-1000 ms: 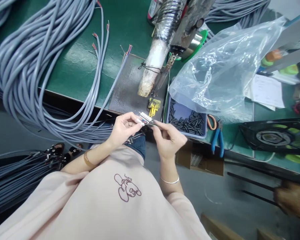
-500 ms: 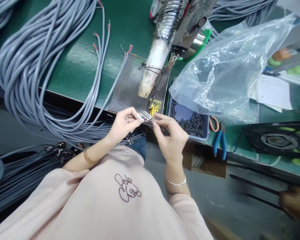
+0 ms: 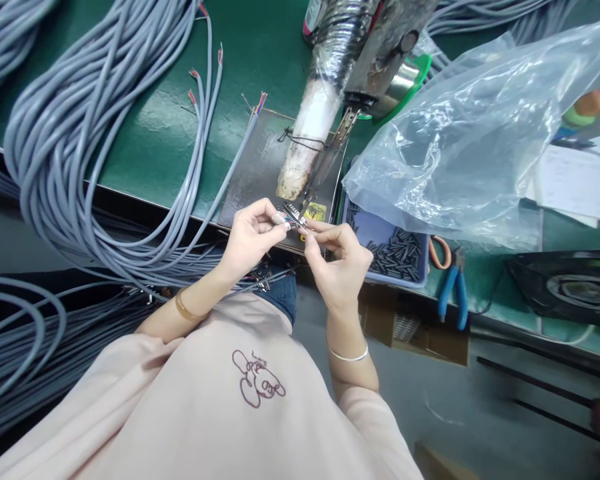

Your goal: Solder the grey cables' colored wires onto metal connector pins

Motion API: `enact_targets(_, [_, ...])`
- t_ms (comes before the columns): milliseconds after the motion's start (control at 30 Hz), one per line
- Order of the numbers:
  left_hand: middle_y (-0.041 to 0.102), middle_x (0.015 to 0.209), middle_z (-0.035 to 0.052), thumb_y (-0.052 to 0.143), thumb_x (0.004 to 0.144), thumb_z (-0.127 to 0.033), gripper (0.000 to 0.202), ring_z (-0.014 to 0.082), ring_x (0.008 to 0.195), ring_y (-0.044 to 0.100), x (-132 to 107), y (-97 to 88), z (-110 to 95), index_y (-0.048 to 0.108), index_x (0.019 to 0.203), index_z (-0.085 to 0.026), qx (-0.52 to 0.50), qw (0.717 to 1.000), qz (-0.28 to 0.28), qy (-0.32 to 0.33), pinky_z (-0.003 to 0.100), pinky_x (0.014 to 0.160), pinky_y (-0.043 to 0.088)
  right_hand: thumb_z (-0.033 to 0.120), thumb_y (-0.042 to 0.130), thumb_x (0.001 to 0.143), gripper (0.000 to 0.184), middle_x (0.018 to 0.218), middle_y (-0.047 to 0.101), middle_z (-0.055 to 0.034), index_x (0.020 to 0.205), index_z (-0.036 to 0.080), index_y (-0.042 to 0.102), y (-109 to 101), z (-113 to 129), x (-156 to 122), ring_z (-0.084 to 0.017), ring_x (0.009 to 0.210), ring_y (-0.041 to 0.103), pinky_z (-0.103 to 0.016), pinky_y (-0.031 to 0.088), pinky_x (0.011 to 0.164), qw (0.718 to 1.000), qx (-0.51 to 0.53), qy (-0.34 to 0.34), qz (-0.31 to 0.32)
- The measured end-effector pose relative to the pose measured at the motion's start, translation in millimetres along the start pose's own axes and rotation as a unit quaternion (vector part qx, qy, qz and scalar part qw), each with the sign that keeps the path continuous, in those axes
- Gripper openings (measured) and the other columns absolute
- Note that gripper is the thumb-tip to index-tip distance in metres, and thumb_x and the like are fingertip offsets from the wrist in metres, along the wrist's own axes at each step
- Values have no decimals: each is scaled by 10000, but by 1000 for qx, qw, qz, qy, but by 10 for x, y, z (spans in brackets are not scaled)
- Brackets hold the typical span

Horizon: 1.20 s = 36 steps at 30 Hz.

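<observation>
My left hand [image 3: 255, 237] is closed in a pinch on a small multi-pin connector [image 3: 294, 212] that has thin coloured wires at its lower side. Close beside it, my right hand [image 3: 337, 257] has thumb and forefinger pressed together at the connector's right end. A thin pale sliver shows at those fingertips, too small to name. Just above the connector ends a dark, narrow metal tip on a slanting arm [image 3: 333, 150]. Next to that arm, a tube wrapped in white and clear film [image 3: 313, 120] points down toward my hands. A yellow piece [image 3: 316, 211] lies behind my right fingers.
Coiled grey cables [image 3: 80, 120] cover the bench's left side. A blue bin [image 3: 380, 227] of small black sleeves stands right of my hands, partly under a clear plastic bag [image 3: 460, 147]. Beyond are blue-handled pliers [image 3: 453, 290], orange-handled scissors [image 3: 441, 252] and a black fan [image 3: 575, 287].
The connector has turned to a steeper slant and sits nearer the metal tip. My right fingers now cover more of the yellow piece. The whole view has shifted slightly.
</observation>
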<state>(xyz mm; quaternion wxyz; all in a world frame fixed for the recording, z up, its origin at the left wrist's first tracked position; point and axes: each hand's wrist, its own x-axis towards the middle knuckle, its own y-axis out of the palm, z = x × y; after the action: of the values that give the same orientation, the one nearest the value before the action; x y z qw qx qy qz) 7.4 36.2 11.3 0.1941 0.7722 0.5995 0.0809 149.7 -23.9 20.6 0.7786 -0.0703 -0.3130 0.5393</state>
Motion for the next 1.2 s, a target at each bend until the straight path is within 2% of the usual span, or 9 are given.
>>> enact_targets(200, [650, 698, -32, 835, 644, -218, 296, 14, 492, 463, 23, 1, -29, 545, 661, -164, 2, 1000, 6, 19, 145, 446, 371, 187, 661, 878, 156, 963, 813, -36, 762, 232, 566, 0, 34, 49, -188, 907, 797, -290, 666, 744, 1000, -18, -11, -2])
enact_targets(367, [642, 711, -34, 835, 638, -203, 273, 17, 504, 471, 29, -3, -41, 566, 666, -162, 3, 1000, 1, 24, 148, 461, 396, 183, 692, 884, 120, 939, 812, -18, 786, 224, 637, 2, 48, 86, -177, 868, 792, -278, 660, 723, 999, -27, -30, -14])
enact_targets(467, [645, 712, -29, 841, 643, -215, 282, 9, 478, 451, 34, -12, -38, 565, 669, -161, -2, 1000, 6, 23, 143, 427, 362, 170, 702, 885, 111, 904, 808, -8, 794, 220, 662, 7, 45, 102, -172, 849, 789, -277, 656, 733, 998, -42, -48, -18])
enact_targets(667, [634, 647, -40, 854, 619, -237, 319, -5, 387, 403, 43, -35, -18, 545, 649, -161, -11, 1000, 6, -21, 132, 348, 276, 175, 695, 886, 164, 869, 801, -8, 743, 219, 626, 8, 17, 107, -172, 816, 788, -267, 647, 702, 995, -70, -70, -2])
enact_targets(1000, [666, 691, -28, 855, 610, -215, 294, -1, 449, 454, 32, -9, -79, 568, 641, -156, 0, 1000, -4, -4, 117, 385, 348, 228, 716, 907, 142, 862, 798, -5, 770, 229, 679, 9, 37, 147, -175, 820, 782, -293, 633, 738, 991, -92, -93, -15])
enact_targets(1100, [658, 669, -30, 851, 611, -224, 289, -2, 422, 445, 39, -20, -82, 572, 642, -156, 4, 1000, 0, -8, 118, 369, 339, 224, 715, 910, 129, 871, 798, -5, 787, 230, 677, 13, 32, 149, -174, 834, 782, -297, 627, 769, 987, -110, -113, -15])
enact_targets(1200, [656, 660, -26, 861, 607, -228, 308, -4, 395, 440, 46, -41, -67, 564, 639, -153, 5, 1000, 12, -20, 120, 355, 318, 192, 705, 909, 155, 880, 797, -6, 774, 225, 638, 18, 11, 131, -162, 823, 781, -267, 618, 736, 986, -110, -124, -9])
